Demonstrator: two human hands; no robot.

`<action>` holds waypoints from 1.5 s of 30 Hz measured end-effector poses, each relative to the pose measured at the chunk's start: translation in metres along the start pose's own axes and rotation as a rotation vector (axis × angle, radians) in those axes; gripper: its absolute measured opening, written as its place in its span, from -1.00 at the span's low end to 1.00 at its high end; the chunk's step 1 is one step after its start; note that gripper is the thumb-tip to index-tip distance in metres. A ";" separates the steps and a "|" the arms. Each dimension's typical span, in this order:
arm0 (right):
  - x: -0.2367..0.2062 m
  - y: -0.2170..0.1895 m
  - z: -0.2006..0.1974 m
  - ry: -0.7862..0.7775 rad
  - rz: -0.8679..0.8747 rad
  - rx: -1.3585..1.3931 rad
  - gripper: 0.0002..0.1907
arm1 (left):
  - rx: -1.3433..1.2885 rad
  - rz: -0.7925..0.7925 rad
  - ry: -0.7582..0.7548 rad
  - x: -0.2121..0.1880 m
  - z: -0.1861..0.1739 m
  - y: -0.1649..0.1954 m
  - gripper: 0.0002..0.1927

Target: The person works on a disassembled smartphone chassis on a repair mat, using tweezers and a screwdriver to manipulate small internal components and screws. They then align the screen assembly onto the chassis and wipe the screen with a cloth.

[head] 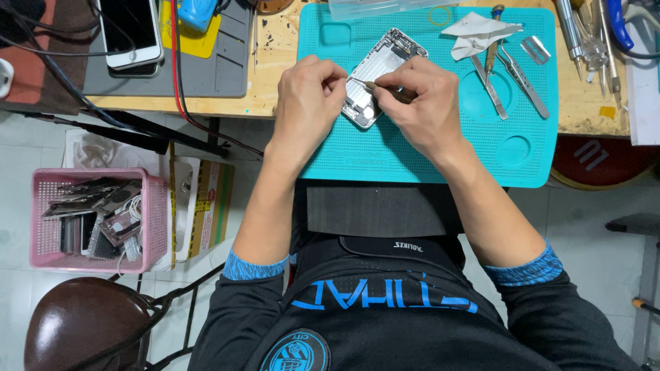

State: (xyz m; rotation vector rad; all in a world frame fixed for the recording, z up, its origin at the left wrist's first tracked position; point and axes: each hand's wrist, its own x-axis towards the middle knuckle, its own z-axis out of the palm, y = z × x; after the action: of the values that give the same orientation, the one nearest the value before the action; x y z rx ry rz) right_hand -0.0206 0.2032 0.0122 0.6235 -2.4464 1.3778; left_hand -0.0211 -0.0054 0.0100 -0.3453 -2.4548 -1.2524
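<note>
Silver phone housing [377, 77] lies on the teal mat [385, 151], pinched under the left hand [307, 96] fingers, while right hand [426, 103] fingers grip a fine tool [375, 86] probing inside; steady prying seems needed next.

Phone housing [377, 75] lower part hidden under hands; tool tip too small

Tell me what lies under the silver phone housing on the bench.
The silver phone housing lies on a teal perforated silicone work mat, which rests on the wooden bench. The hands, left and right, cover its lower part, hiding the mat there.
</note>
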 end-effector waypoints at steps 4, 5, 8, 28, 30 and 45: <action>0.000 0.000 0.000 0.004 -0.020 -0.014 -0.87 | -0.004 0.010 -0.046 0.004 -0.005 -0.003 -0.93; 0.001 0.000 0.000 0.002 -0.013 -0.010 -0.87 | 0.010 0.013 -0.053 0.005 -0.005 -0.004 -0.93; 0.000 0.000 0.000 -0.002 0.006 -0.004 -0.87 | 0.031 0.011 -0.069 0.011 -0.005 -0.005 -0.93; 0.000 0.000 0.000 -0.002 0.006 0.015 -0.87 | 0.151 0.058 -0.024 0.012 0.001 0.000 -0.95; 0.000 0.000 0.000 -0.004 0.007 0.015 -0.87 | 0.162 0.064 -0.004 0.009 0.001 0.003 -0.96; 0.001 0.001 0.001 -0.004 -0.014 0.013 -0.87 | 0.115 0.071 -0.058 0.012 -0.003 0.000 -0.94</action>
State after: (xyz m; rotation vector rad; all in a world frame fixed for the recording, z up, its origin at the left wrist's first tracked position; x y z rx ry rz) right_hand -0.0216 0.2024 0.0112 0.6458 -2.4325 1.3899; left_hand -0.0315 -0.0073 0.0166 -0.4386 -2.5265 -1.0817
